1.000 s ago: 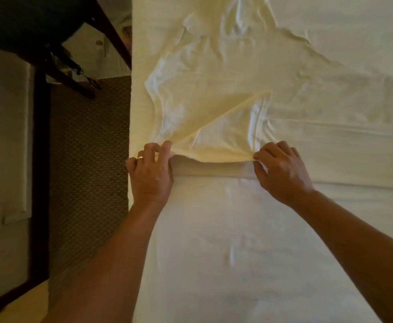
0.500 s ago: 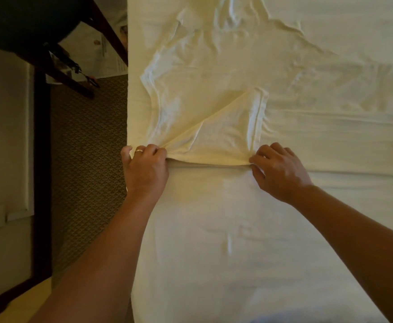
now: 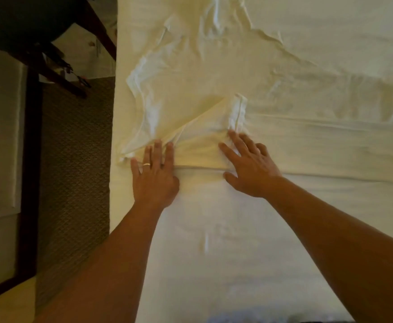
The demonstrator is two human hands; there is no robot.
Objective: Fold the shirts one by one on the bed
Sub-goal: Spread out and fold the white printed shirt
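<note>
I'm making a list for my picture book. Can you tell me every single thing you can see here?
shirt: one, pale cream, spread on the bed, near edge folded
bed: one, white sheet, fills the middle and right
carpet: one, brown patterned, on the floor at left
dark wooden furniture: dark brown, far left
ring: one, pale metal, on a left finger
left hand: one, flat on the shirt's fold
right hand: one, flat on the shirt's fold

Shirt point(image 3: 190, 94) on the bed point(image 3: 237, 229), both hands flat on its near folded edge.
</note>
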